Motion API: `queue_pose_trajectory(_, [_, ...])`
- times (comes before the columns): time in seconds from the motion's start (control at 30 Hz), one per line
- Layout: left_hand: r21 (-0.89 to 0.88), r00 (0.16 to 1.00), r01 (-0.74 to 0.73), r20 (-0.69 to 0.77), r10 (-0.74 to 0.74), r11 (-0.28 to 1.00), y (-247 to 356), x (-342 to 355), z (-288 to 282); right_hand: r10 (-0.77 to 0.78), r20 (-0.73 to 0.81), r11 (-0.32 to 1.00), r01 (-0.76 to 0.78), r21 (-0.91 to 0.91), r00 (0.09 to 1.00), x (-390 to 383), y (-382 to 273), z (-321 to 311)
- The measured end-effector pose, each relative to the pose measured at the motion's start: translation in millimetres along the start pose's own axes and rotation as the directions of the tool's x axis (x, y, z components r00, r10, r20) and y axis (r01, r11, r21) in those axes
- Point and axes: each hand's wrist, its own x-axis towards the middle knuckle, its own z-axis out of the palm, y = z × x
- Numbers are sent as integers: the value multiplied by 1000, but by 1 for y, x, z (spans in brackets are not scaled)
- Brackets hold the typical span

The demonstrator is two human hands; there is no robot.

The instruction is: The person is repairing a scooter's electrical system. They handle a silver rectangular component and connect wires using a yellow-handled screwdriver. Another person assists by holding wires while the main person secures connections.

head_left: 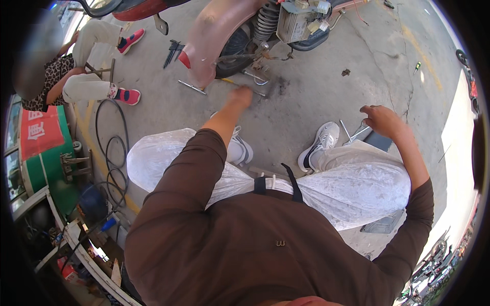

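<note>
I squat on a concrete floor behind a pink scooter (214,35). My left hand (241,95) reaches forward to the ground under the scooter's rear wheel (236,48), closed around a thin metal tool (255,91) that lies near a dark oil stain. My right hand (380,120) hovers over my right knee, fingers curled, next to several metal rods (352,133) beside my right shoe (319,145). Whether it grips one of them is unclear.
Another person in white trousers and red shoes (127,95) sits at the upper left. Loose tools (191,86) lie by the scooter. A black hose (109,148) coils on the floor at the left, next to a green drum (48,163).
</note>
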Motion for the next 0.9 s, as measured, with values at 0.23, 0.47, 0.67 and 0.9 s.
queue_pose_trajectory(0.23, [211, 953, -284, -48, 300, 935, -4, 37, 5, 38, 143, 998, -43, 34, 989, -8, 29, 39])
queue_pose_trajectory(0.47, [381, 853, -514, 131, 505, 768, -5, 49, -9, 17, 87, 988, -30, 152, 996, -6, 28, 33])
queue_pose_trajectory(0.67, [168, 803, -596, 136, 580, 785, -27, 29, -38, -29, 8, 995, 28, 92, 1000, -1, 35, 38])
queue_pose_trajectory(0.9, [71, 768, -640, 60, 637, 765, -11, -12, -62, 71, 3, 996, -71, 49, 997, -10, 26, 20])
